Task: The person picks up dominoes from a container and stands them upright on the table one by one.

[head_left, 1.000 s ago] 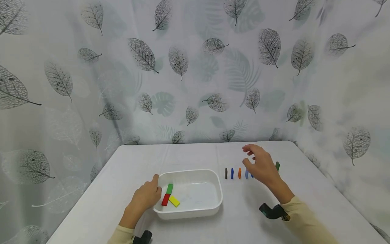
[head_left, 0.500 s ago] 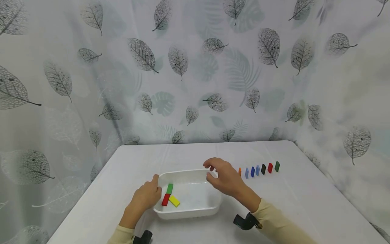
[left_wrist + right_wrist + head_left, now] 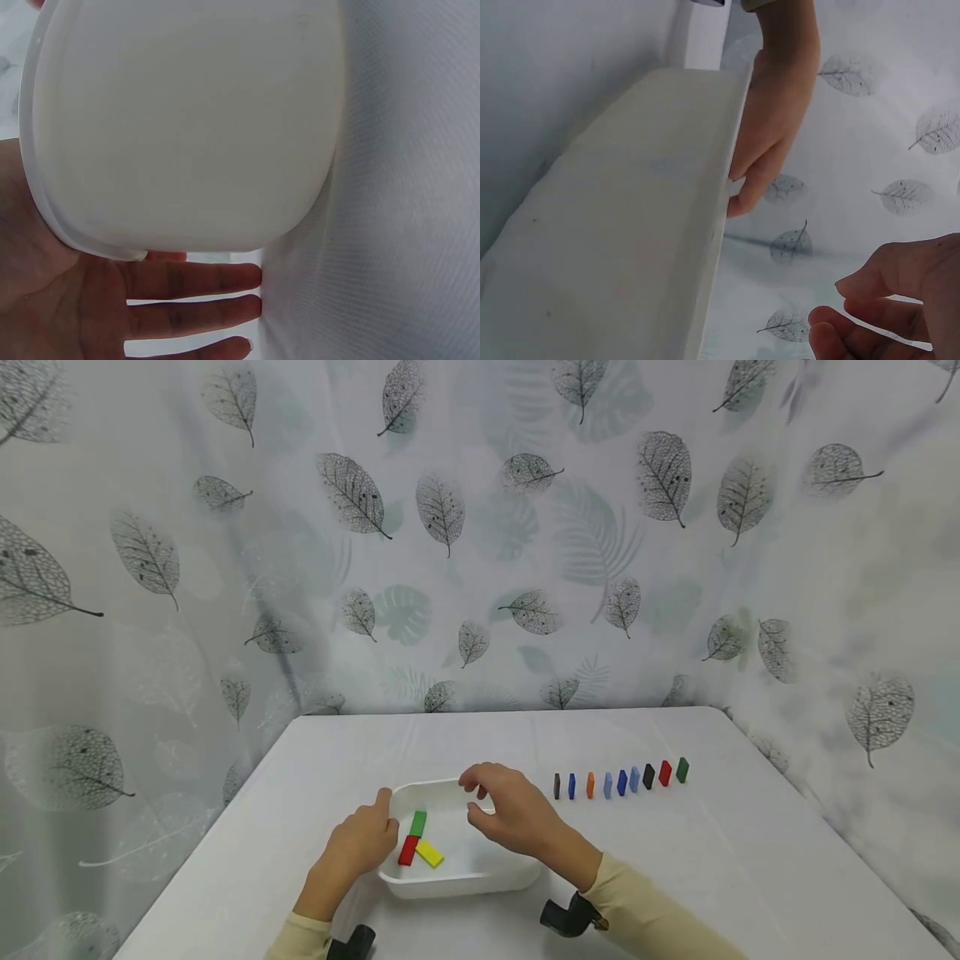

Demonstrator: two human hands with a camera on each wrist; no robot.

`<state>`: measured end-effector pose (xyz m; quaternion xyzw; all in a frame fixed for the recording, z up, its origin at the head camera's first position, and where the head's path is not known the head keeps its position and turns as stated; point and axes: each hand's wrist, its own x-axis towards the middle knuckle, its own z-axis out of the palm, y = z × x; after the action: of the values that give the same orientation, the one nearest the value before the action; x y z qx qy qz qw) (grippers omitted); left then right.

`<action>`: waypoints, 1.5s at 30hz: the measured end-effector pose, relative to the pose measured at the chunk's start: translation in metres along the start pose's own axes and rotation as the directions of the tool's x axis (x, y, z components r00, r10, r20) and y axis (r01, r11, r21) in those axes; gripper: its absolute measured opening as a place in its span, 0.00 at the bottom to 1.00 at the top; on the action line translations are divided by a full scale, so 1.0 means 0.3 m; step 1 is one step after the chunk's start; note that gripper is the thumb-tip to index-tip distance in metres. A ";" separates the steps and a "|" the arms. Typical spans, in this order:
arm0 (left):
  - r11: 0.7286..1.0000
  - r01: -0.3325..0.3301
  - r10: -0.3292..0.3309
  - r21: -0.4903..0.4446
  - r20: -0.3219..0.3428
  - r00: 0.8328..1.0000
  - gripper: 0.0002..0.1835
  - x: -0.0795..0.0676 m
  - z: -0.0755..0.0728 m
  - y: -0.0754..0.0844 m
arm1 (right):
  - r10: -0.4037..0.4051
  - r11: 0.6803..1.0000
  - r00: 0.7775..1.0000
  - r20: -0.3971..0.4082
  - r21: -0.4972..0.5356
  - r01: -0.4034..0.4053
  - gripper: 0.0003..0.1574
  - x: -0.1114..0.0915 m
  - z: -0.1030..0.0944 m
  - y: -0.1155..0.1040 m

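Note:
My left hand (image 3: 358, 839) holds the left end of a white plastic tray (image 3: 457, 889), its rim lying between thumb and fingers. In the left wrist view several fingers stretch down beside the tray wall (image 3: 187, 135). A green (image 3: 418, 822), a red (image 3: 408, 850) and a yellow (image 3: 430, 853) domino block lie flat inside, at the tray's left end. My right hand (image 3: 513, 810) hovers over the tray's right half, fingers loosely bent, thumb apart from them. Nothing shows between its fingers, in the head view or the right wrist view.
A row of upright domino blocks (image 3: 622, 782) in several colours runs right of the tray, from a dark brown one (image 3: 557, 786) to a green one (image 3: 682, 769). The white-covered table (image 3: 720, 877) has leaf-patterned curtains (image 3: 480, 527) behind it and at both sides.
My right hand has moved left from over the domino row to above the tray, uncovering the whole row. The left hand and the three blocks in the tray stay put.

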<state>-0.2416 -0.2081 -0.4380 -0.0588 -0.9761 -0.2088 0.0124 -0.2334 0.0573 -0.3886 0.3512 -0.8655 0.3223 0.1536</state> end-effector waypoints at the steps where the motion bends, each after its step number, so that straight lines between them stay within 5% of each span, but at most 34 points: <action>1: 1.000 -0.002 0.002 0.001 -0.001 1.000 0.25 0.001 -0.001 0.000 | -0.002 1.000 1.000 0.006 0.005 0.002 0.17 0.002 0.006 -0.005; 24: 0.999 -0.038 0.038 0.021 -0.017 0.999 0.25 -0.007 -0.021 0.013 | 0.026 0.999 0.991 0.131 -0.043 -0.021 0.15 0.063 0.188 -0.059; 33: 0.999 -0.045 0.045 0.025 -0.016 0.999 0.15 -0.009 -0.023 0.005 | 0.180 0.979 0.946 0.270 -0.139 -0.147 0.16 0.096 0.254 -0.094; 45: 0.998 -0.063 0.064 0.031 -0.024 0.998 0.10 -0.016 -0.018 0.001 | 0.264 0.962 0.902 0.340 -0.159 -0.222 0.13 0.101 0.317 -0.083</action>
<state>-0.2366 -0.2104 -0.4332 -0.0868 -0.9765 -0.1944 0.0320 -0.2408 -0.0351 -0.4335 0.2838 -0.9332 0.2186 -0.0280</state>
